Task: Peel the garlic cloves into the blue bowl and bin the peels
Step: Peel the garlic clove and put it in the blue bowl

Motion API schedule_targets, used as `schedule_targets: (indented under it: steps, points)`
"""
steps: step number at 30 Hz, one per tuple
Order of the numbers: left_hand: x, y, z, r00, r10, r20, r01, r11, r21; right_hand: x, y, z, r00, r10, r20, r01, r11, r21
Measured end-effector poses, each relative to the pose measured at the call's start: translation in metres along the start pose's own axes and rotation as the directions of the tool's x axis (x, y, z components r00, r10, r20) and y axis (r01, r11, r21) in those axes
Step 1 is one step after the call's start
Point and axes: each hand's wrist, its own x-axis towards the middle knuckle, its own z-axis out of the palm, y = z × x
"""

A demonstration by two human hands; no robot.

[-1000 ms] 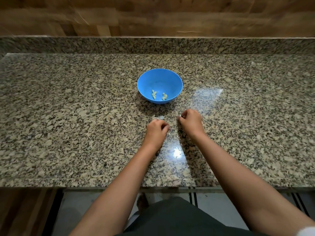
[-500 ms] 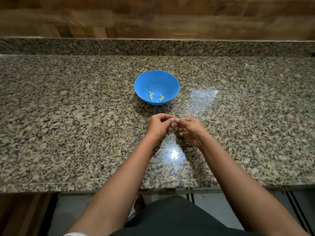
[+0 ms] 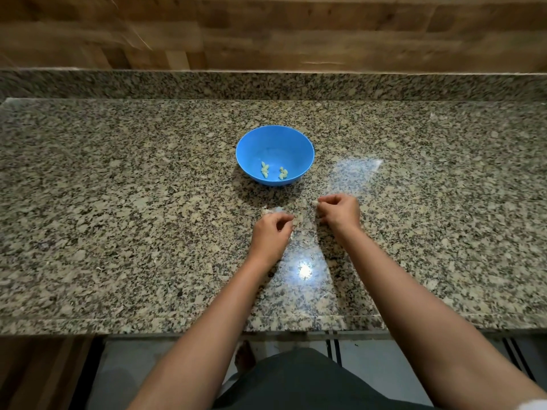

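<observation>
Left hand (image 3: 270, 232) and right hand (image 3: 340, 213) curl on the surface (image 3: 118, 202); whether either grip clamps anything cannot be told. Peeled cloves (image 3: 265, 170) lie in the blue bowl (image 3: 275, 140).

The single head view looks forward and down from above onto the granite countertop (image 3: 118, 232), facing the wooden wall (image 3: 266, 31).

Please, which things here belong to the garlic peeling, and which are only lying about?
Belonging to the job: blue bowl; peeled cloves inside it; pale garlic scraps beside the left hand; small pale bit pinched by the right hand.
Only there: granite counter; wooden wall. No bin is in view.
</observation>
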Motion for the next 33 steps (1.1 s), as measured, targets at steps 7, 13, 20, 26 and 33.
schedule_targets:
  steps: [7,13,20,26,33]
  points:
    - [0.017,0.018,0.001,0.982,-0.141,0.125,0.170,0.949,-0.264,-0.013,0.004,-0.001,0.977,-0.110,0.183,0.086,0.987,0.134]
    - [0.022,0.018,0.000,0.994,-0.008,0.105,0.018,0.995,-0.100,-0.017,0.005,-0.005,0.944,-0.180,0.275,0.122,0.969,0.215]
    - [0.026,0.022,-0.003,0.980,-0.013,0.196,0.061,0.969,-0.240,-0.018,0.003,-0.011,0.926,-0.130,0.355,-0.066,0.869,0.491]
    - [0.030,0.019,0.006,0.971,-0.086,0.223,0.181,0.874,-0.451,-0.014,0.007,-0.013,0.941,-0.050,0.336,-0.155,0.816,0.556]
    - [0.050,0.030,0.030,0.991,0.049,0.124,-0.059,0.995,0.078,-0.002,0.008,-0.027,0.975,0.010,0.223,-0.109,0.893,0.437]
